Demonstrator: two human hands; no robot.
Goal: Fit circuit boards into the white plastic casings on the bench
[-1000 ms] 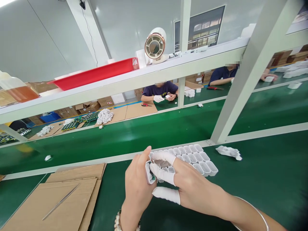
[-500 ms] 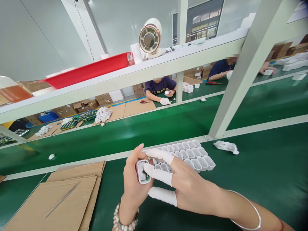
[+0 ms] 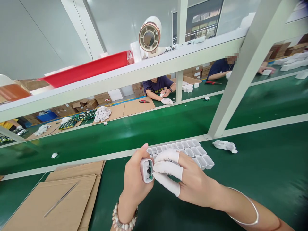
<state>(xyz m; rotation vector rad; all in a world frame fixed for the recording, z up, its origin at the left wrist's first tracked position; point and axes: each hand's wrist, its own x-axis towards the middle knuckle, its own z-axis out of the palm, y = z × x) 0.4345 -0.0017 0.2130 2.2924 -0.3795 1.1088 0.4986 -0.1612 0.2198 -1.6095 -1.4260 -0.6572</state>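
My left hand point(image 3: 135, 181) is wrapped round a small white plastic casing point(image 3: 144, 173), its open end turned toward me. Inside the casing a green circuit board and a dark part show along the right wall. White finger cots cover the thumb and fingers of my right hand point(image 3: 185, 176). Its fingertips come together at the casing's right rim; whether something small is between them is hidden. Just beyond both hands stand rows of open white casings point(image 3: 208, 162), partly covered by my right hand.
Cardboard sheets point(image 3: 72, 205) lie at left with metal tweezers point(image 3: 61, 199) on top. A crumpled white cloth-like piece point(image 3: 225, 146) lies at right. A slanted post point(image 3: 237, 83) and a shelf with a red tray point(image 3: 89, 69) and a fan point(image 3: 149, 37) stand ahead. Co-workers sit across the green belt point(image 3: 154, 120).
My right fingers have drawn back from the casing's opening to its right rim and closed together. The casing has shifted slightly right, exposing the board inside. Small pieces on the belt have moved right.
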